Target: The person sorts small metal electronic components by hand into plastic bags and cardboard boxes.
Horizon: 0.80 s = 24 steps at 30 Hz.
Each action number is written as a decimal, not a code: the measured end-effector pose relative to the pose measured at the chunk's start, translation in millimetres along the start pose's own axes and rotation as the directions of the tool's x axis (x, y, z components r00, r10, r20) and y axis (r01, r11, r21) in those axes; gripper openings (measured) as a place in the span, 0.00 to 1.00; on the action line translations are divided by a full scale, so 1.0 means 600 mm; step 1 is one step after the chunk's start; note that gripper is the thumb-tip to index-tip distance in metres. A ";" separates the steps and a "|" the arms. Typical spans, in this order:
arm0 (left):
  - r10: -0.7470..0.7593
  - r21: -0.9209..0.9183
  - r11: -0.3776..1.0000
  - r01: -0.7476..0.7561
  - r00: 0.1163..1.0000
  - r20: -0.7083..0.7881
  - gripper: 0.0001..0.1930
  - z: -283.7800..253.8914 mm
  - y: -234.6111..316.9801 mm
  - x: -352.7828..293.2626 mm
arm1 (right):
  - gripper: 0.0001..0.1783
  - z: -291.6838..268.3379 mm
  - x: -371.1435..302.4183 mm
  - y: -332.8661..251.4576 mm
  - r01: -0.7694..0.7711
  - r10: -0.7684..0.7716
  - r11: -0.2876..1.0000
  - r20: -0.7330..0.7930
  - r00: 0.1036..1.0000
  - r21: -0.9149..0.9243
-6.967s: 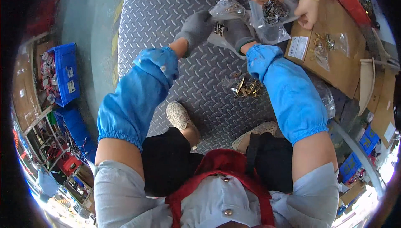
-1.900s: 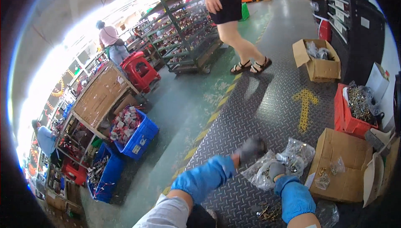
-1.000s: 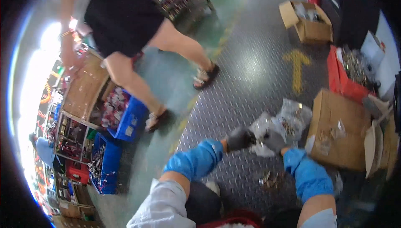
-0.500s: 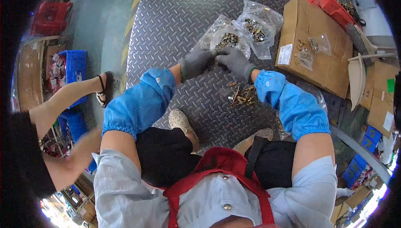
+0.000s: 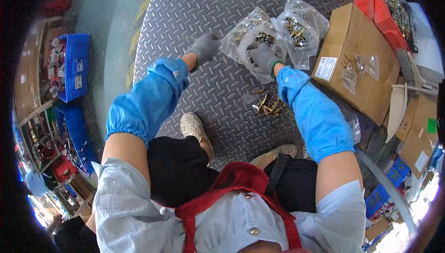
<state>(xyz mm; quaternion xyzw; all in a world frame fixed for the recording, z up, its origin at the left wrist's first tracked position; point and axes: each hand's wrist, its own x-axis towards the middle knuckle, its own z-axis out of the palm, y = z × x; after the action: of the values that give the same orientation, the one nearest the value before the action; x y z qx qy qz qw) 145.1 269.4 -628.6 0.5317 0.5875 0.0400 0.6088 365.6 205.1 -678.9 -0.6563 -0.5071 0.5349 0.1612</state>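
Both my hands wear grey gloves. My left hand [image 5: 205, 49] is closed at the left edge of a clear plastic bag [image 5: 235, 39], seemingly gripping its film; the fingertips are hard to see. On the bag's lower right side lies my right hand [image 5: 263, 57], its fingers curled on the film just below small metal parts [image 5: 264, 38] in the bag. A second clear bag holding similar metal parts [image 5: 296, 32] lies right beside it. Nearer to me, a loose pile of brass-coloured and silvery metal parts [image 5: 269, 104] rests on the tread-plate surface [image 5: 176, 30].
At the right stands a cardboard box [image 5: 357, 39] with small bags of parts on top. Behind it is a red bin [image 5: 371, 2]. Blue bins [image 5: 76, 67] stand at the left. A metal bar [image 5: 384, 179] curves along the lower right. Another person's dark clothing [image 5: 74, 236] shows lower left.
My hands have moved apart: the left went left and up, the right came onto the bag. The view has shifted slightly. The other person at the left has moved back toward the lower edge.
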 end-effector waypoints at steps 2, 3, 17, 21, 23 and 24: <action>0.120 0.473 0.874 -0.109 0.993 0.009 0.21 -0.026 -0.019 -0.016 | 0.17 0.017 -0.005 -0.018 0.399 -0.341 0.816 0.210 0.916 -0.419; 0.321 0.611 0.760 -0.220 0.945 -0.059 0.22 -0.037 -0.065 -0.023 | 0.17 0.029 -0.025 -0.039 0.507 -0.383 0.623 0.333 0.862 -0.596; 0.189 -0.176 0.967 -0.183 0.982 0.017 0.12 -0.002 0.107 -0.067 | 0.15 -0.029 -0.041 -0.015 0.690 -0.640 0.666 0.258 0.724 -0.284; 0.089 0.025 0.996 -0.085 0.967 -0.240 0.11 -0.060 0.060 -0.027 | 0.13 0.007 -0.049 -0.066 0.730 -0.762 0.515 0.151 0.630 -0.449; 0.090 0.048 0.996 -0.079 0.939 -0.332 0.12 -0.059 0.031 -0.009 | 0.12 0.049 -0.022 -0.099 0.606 -0.544 0.542 0.306 0.781 -0.583; 0.395 0.199 0.916 -0.348 0.868 -0.302 0.13 -0.042 0.040 -0.018 | 0.11 0.063 -0.013 -0.108 0.483 -0.265 0.509 0.404 0.876 -0.713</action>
<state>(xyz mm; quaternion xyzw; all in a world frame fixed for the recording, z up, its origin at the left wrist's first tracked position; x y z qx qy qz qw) 136.7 287.7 -598.4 0.6609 0.5705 0.2058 0.4421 301.6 214.0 -640.0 -0.4606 -0.8366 0.2793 -0.0995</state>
